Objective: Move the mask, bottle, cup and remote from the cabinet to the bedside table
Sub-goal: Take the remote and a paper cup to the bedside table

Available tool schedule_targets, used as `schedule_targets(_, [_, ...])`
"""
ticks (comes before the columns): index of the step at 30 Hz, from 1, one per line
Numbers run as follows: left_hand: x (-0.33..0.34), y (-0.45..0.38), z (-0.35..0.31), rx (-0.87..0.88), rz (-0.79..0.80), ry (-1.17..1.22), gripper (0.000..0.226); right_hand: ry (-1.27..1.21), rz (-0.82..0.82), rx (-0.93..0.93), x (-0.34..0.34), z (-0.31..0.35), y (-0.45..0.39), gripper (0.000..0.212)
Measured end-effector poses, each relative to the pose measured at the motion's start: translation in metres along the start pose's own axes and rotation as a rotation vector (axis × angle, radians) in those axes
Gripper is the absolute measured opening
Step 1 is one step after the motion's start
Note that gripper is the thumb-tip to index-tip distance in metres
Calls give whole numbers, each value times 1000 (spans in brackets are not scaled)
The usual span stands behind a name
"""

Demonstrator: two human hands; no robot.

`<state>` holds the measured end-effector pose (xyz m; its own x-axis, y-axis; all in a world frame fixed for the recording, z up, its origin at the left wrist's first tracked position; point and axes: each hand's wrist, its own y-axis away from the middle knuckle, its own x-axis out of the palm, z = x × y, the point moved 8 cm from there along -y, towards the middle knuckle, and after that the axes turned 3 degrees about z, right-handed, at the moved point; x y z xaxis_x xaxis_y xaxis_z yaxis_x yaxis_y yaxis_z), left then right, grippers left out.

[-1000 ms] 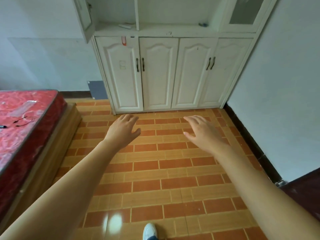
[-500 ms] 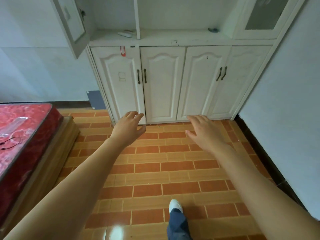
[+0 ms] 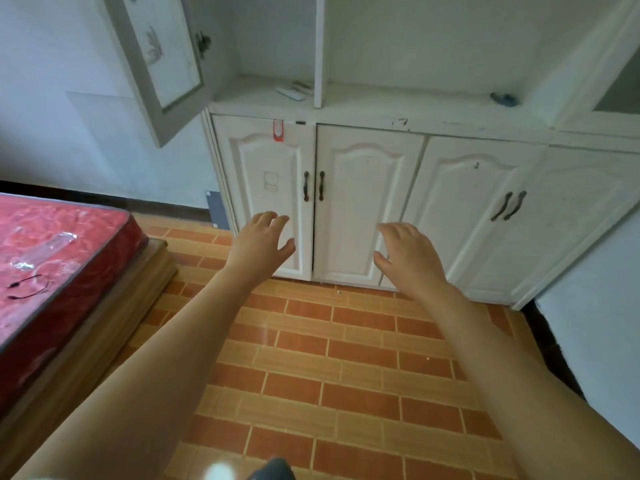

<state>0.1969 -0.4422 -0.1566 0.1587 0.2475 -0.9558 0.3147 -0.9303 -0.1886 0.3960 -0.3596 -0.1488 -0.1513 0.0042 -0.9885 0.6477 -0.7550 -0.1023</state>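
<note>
A white cabinet [image 3: 363, 112] stands ahead with an open shelf at waist height. On the shelf's left part lies a white remote [image 3: 290, 93], beside the upright divider. Far right on the shelf sits a small blue crumpled thing, perhaps the mask [image 3: 504, 98]. No bottle or cup shows. My left hand [image 3: 258, 242] and my right hand [image 3: 408, 258] are both stretched forward, fingers spread, holding nothing, in front of the lower doors and well below the shelf.
An upper cabinet door [image 3: 156, 60] hangs open at the left. A bed with a red mattress [image 3: 52, 258] on a wooden frame fills the left side, with a black cable on it. Orange tiled floor [image 3: 346, 375] lies between me and the cabinet. A wall closes the right.
I have walked closer to the cabinet; it fills more of the view and the shelf is nearer. Both hands stay spread and empty, now in front of the lower doors.
</note>
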Motion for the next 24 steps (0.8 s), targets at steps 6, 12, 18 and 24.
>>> schedule_targets(6, [10, -68, 20, -46, -35, -5, 50, -12, -7, -78, 3, -8, -77, 49])
schedule_targets(12, [22, -148, 63, -69, -49, -12, 50, -33, 4, -115, 22, -5, -170, 49])
schedule_targets(18, [25, -239, 121, -105, -56, 7, 50, -73, 19, -151, 32, 10, -281, 48])
schedule_targets(24, [18, -323, 164, -110, -78, 4, 49, -128, -24, -145, 28, 18, -372, 50])
